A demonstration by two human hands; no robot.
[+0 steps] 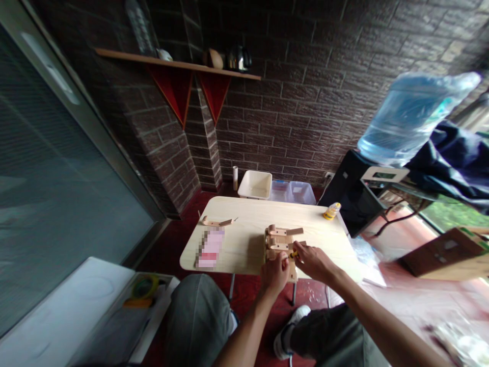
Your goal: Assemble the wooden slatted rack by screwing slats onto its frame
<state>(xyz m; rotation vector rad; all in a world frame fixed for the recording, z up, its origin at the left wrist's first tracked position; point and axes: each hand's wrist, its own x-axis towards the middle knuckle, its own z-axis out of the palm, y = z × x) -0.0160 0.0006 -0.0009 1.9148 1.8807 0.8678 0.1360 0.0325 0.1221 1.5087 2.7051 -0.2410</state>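
Observation:
On the pale table (240, 214), near its front edge, stands a wooden assembly (280, 239) with several curved and flat wooden pieces. My left hand (275, 272) is closed at the front of this assembly, its fingers pinched on something too small to make out. Just to the right, my right hand (311, 261) grips a small yellow and black tool (294, 254), whose tip points toward the left fingertips. Another wooden piece (217, 223) lies at the table's left, above a pink packet (210, 250) that is partly blurred.
A yellow-capped bottle (332, 211) stands at the table's back right. Behind the table are a cream bin (255, 184) and clear bins (301, 192). A water dispenser (349, 188) is at the right, an open white box (95, 290) at the lower left.

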